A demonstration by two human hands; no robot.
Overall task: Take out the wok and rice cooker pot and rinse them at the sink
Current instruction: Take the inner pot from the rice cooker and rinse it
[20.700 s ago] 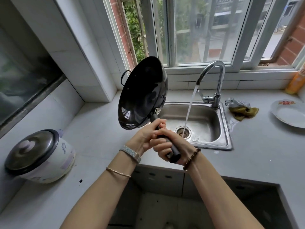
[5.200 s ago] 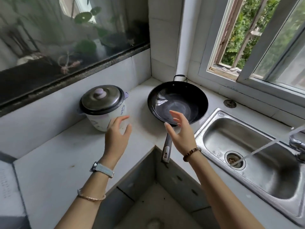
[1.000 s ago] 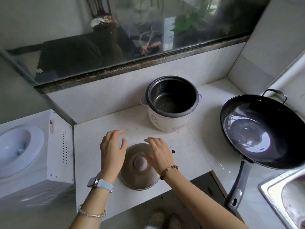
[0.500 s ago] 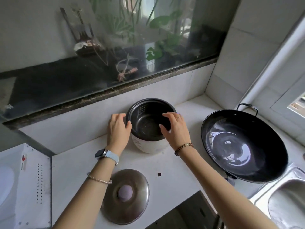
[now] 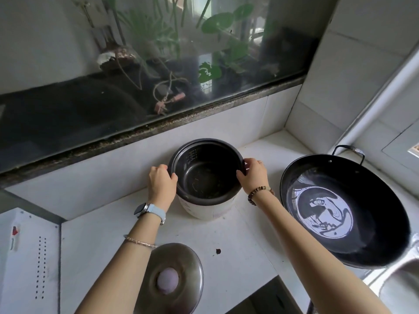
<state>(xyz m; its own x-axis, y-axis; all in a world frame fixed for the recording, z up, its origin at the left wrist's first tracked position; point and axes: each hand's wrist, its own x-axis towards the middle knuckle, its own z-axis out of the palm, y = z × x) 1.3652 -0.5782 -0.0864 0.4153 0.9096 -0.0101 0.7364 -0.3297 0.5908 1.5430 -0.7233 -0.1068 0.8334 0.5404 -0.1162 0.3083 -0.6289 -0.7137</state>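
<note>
Rice cooker pot [image 5: 205, 177], thin stiff dark metal and probably light with slick walls, sits in the white cooker body [image 5: 204, 208] on the tabletop [image 5: 229, 236], while left grip [image 5: 162, 184] and right grip [image 5: 252, 177] pinch opposite sides of its rim, likely the surest hold

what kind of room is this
Most likely a home kitchen: a rice cooker stands on a white counter, its inner pot held at the rim by the left hand and right hand; a black wok sits beside it, and the edge of a steel sink shows at lower right.
</note>
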